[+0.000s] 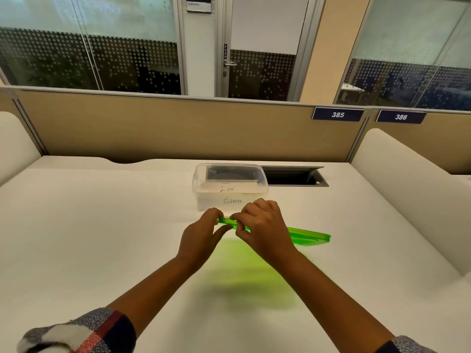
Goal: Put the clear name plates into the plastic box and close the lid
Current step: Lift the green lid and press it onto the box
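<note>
A clear plastic box (201,186) stands open on the white desk, just beyond my hands. Inside it lie clear name plates with handwritten paper labels, one reading "LION" (226,189) and one in front of it (232,201). A translucent green lid (309,235) is held flat in the air in front of the box, casting a green shadow on the desk. My left hand (201,238) pinches the lid's left end. My right hand (265,225) grips the same near edge from above, covering part of the lid.
An open cable hatch (293,176) is cut into the desk right behind the box. A tan partition (178,128) with number tags 385 and 386 closes off the back. White side panels (407,189) flank the desk on both sides.
</note>
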The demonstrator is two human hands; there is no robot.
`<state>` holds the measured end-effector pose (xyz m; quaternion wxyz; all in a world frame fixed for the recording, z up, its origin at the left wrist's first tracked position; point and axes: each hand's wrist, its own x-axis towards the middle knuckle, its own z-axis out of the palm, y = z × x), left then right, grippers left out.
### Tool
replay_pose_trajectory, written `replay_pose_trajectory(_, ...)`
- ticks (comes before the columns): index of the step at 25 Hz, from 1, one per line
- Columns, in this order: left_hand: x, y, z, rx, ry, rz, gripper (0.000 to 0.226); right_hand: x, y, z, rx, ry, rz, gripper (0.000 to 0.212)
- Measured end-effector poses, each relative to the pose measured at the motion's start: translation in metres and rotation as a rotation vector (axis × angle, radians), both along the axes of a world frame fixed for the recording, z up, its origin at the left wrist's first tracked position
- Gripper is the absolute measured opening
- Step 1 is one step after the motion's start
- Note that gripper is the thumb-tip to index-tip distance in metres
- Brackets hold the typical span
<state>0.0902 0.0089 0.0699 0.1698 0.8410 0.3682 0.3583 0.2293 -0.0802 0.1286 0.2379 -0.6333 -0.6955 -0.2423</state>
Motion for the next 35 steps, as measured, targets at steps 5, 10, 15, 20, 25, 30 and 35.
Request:
replay_pose_trajectory(5,-0.028,0.032,0.012,-0.025,-0.088,0.105,0.021,0.026,0.003,0.013,0.091,0.091,-0.045,0.008)
replay_pose_trajectory(10,-0.052,0.064,0.021,-0.027,-0.166,0.208,0.022,0.071,-0.001,0.004,0.0,0.56,0.053,0.016)
replay_pose_trajectory(15,-0.051,0.085,0.028,-0.093,-0.165,0.209,0.024,0.087,0.009,-0.014,-0.117,1.053,0.088,0.032)
replay_pose_trajectory(20,-0.024,0.118,0.03,-0.255,-0.242,0.228,0.02,0.102,0.053,-0.012,0.07,1.269,0.002,0.028)
replay_pose_trajectory(25,0.016,0.162,0.034,-0.227,-0.318,0.209,0.021,0.139,0.111,-0.004,0.072,1.307,-0.076,0.028)
replay_pose_trajectory(30,0.045,0.201,0.026,-0.221,-0.271,0.247,0.024,0.161,0.158,-0.021,0.005,1.231,-0.294,0.021)
replay_pose_trajectory(35,0.064,0.228,0.016,-0.277,-0.183,0.249,0.025,0.178,0.18,-0.04,-0.138,1.246,-0.409,0.021)
